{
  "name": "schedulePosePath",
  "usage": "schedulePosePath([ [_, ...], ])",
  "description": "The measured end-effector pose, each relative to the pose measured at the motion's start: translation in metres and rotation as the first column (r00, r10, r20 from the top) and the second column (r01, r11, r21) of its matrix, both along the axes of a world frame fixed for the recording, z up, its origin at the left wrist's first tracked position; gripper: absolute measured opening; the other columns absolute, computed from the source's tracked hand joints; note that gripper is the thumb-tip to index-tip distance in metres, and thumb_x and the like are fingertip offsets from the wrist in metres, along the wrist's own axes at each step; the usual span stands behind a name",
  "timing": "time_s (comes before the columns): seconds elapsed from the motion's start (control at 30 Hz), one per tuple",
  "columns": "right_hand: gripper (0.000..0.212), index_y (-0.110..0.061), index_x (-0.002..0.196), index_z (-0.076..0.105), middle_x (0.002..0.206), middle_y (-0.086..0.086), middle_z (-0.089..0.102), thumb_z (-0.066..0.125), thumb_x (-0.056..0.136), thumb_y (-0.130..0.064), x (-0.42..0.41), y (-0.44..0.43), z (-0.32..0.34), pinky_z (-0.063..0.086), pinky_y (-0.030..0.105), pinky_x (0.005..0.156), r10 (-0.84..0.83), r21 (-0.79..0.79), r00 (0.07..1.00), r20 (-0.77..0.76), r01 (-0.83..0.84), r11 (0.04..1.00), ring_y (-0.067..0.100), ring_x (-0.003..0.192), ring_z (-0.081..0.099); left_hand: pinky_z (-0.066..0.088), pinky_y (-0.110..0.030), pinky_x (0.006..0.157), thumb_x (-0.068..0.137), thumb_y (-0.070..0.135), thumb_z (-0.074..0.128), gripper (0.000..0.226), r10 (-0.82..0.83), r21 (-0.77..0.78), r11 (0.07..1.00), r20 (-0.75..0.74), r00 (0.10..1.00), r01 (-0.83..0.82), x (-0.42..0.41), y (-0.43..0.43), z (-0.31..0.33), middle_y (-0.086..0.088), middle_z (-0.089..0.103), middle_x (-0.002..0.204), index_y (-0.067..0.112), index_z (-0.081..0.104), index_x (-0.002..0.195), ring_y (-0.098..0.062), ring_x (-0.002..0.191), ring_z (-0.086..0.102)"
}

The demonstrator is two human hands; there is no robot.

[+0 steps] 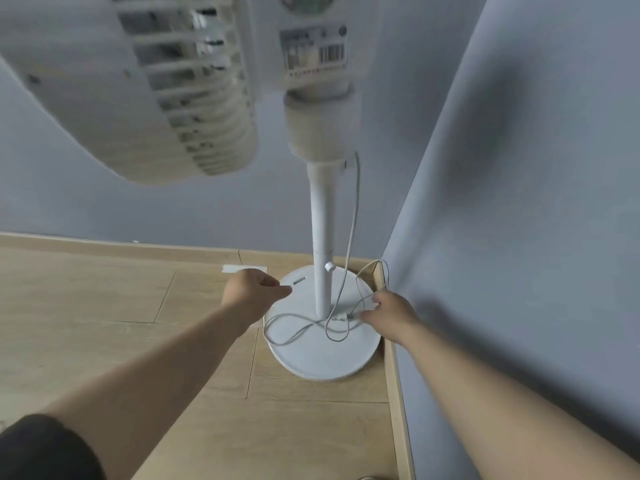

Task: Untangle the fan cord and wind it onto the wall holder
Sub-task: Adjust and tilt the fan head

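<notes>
The right hand [388,313] pinches the thin white cord [353,220] at the right edge of the fan base [322,362]. The left hand [252,289] curls above the left edge; blur hides whether it grips anything. One cord, several tangled loops round one pole [322,220]; fan head [156,81] cut off above.

Fan head [156,88] runs off the top edge, smeared by motion. The print on its label [313,51] is too blurred to read. Your left hand [252,289] has curled fingers; whether they pinch anything is hidden. Your right hand [388,315] covers the spot where it meets the cord [298,329]: grip or mere touch, cannot tell. Cord loops by the pole [322,237] blur together. Dark sleeve [41,448] is cut off at the lower-left corner.
</notes>
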State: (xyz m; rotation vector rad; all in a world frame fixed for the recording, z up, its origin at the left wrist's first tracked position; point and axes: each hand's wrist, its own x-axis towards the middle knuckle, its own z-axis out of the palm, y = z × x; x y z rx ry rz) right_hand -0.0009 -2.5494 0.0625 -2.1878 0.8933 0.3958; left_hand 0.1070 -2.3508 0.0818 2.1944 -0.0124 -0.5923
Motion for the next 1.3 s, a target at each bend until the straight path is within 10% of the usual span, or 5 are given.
schedulePosePath([
  [0.2, 0.020, -0.024, 0.070, 0.046, 0.073, -0.005, 0.049, 0.057, 0.086, -0.020, -0.040, 0.040, 0.109, 0.033, 0.020, 0.051, -0.003, -0.062, 0.988, 0.157, 0.013, 0.998, 0.011, 0.066, 0.050, 0.047, -0.028, 0.064, 0.075, 0.028, 0.076, 0.023, 0.057, -0.152, 0.987, 0.079, 0.995, -0.045, -0.051, 0.034, 0.098, -0.008, 0.068, 0.077, 0.008, 0.071, 0.086, -0.018, 0.062, 0.054],
  [0.27, 0.006, -0.017, 0.085, 0.056, 0.089, 0.002, 0.055, 0.058, 0.085, -0.022, -0.051, 0.050, 0.151, 0.040, 0.025, 0.064, 0.004, -0.083, 0.981, 0.193, 0.012, 0.996, 0.022, 0.083, 0.057, 0.048, -0.029, 0.064, 0.075, 0.026, 0.076, 0.020, 0.072, -0.191, 0.980, 0.109, 0.991, -0.050, -0.070, 0.049, 0.124, -0.009, 0.068, 0.075, 0.009, 0.072, 0.083, -0.020, 0.063, 0.057],
  [0.47, 0.058, -0.004, 0.140, 0.042, 0.144, 0.012, 0.046, 0.059, 0.090, -0.028, -0.089, 0.073, 0.251, 0.037, 0.028, 0.103, 0.078, -0.173, 0.937, 0.342, -0.018, 0.985, 0.026, 0.131, 0.046, 0.044, -0.023, 0.058, 0.076, 0.025, 0.075, 0.020, 0.113, -0.260, 0.965, 0.241, 0.964, -0.048, -0.122, 0.083, 0.203, -0.007, 0.066, 0.070, 0.006, 0.072, 0.082, -0.015, 0.052, 0.051],
  [1.0, 0.060, -0.011, 0.138, 0.044, 0.140, 0.008, 0.049, 0.062, 0.086, -0.034, -0.152, 0.128, 0.374, 0.045, 0.042, 0.103, 0.104, -0.158, 0.810, 0.577, -0.014, 0.987, 0.027, 0.120, 0.054, 0.056, -0.040, 0.082, 0.076, 0.024, 0.075, 0.017, 0.208, -0.363, 0.931, 0.414, 0.886, -0.049, -0.182, 0.143, 0.340, -0.010, 0.070, 0.076, 0.007, 0.072, 0.079, -0.025, 0.076, 0.065],
  [1.3, 0.054, -0.011, 0.135, 0.047, 0.129, 0.006, 0.057, 0.063, 0.088, -0.032, -0.095, 0.139, 0.383, 0.041, 0.024, 0.084, 0.143, -0.143, 0.790, 0.596, -0.071, 0.987, 0.019, 0.114, 0.055, 0.055, -0.043, 0.090, 0.083, 0.034, 0.065, 0.028, 0.294, -0.457, 0.885, 0.410, 0.863, -0.085, -0.110, 0.151, 0.358, -0.005, 0.070, 0.098, 0.013, 0.068, 0.102, -0.025, 0.095, 0.066],
])
